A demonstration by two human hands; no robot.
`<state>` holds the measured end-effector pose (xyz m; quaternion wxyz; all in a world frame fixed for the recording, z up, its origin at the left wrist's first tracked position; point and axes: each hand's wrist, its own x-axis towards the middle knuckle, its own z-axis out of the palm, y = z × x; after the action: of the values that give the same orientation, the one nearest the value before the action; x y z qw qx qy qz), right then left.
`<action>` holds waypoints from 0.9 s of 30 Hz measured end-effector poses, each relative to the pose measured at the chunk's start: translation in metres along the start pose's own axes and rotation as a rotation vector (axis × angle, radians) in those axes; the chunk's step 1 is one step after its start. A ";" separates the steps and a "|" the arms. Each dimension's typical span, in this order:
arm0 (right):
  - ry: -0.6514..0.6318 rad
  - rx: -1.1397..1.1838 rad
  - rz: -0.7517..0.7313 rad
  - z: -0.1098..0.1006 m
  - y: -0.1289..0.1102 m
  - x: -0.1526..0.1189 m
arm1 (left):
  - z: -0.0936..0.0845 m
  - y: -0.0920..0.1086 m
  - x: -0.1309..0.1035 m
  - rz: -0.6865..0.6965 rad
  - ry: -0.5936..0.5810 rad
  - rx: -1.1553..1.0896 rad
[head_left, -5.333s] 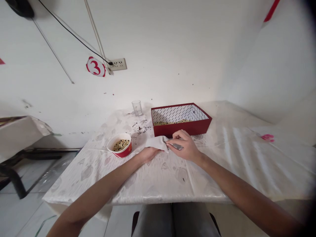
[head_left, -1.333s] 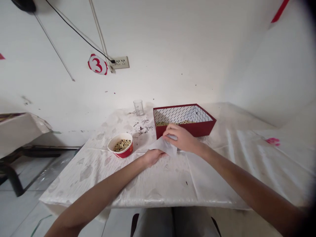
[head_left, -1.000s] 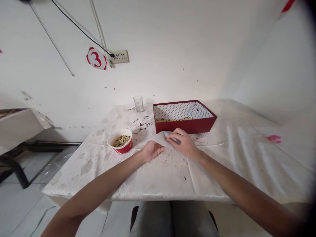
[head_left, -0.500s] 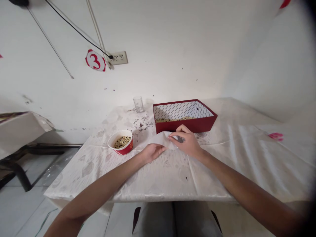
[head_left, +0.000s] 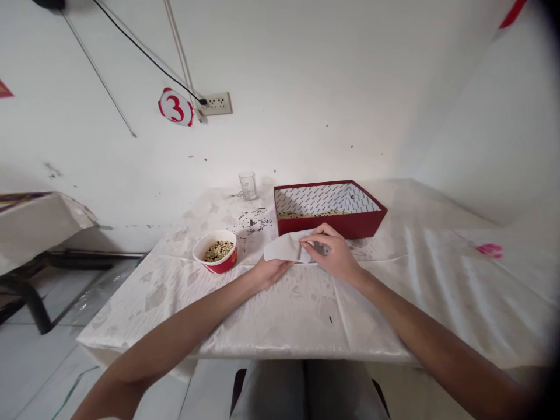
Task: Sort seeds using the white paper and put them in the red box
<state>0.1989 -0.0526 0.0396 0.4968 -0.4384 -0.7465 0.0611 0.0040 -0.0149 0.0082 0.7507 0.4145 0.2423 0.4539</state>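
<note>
Thin white paper sheet — probably light, tearable; best edge-held; right hand pinches it; left hand below — grip unclear.

1 bowl left of the sheet; 1 box behind the sheet; 1 glass left of the box

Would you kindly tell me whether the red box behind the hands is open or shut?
Open: no lid covers the red box, and its patterned inner walls and light and dark bits show inside.
</note>
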 end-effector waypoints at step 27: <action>0.029 0.119 -0.110 0.004 -0.007 -0.004 | -0.006 0.001 0.002 -0.054 0.008 -0.077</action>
<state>0.1919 -0.0580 0.0387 0.5352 -0.3675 -0.7572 0.0716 0.0002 -0.0104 0.0060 0.7770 0.3768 0.2390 0.4441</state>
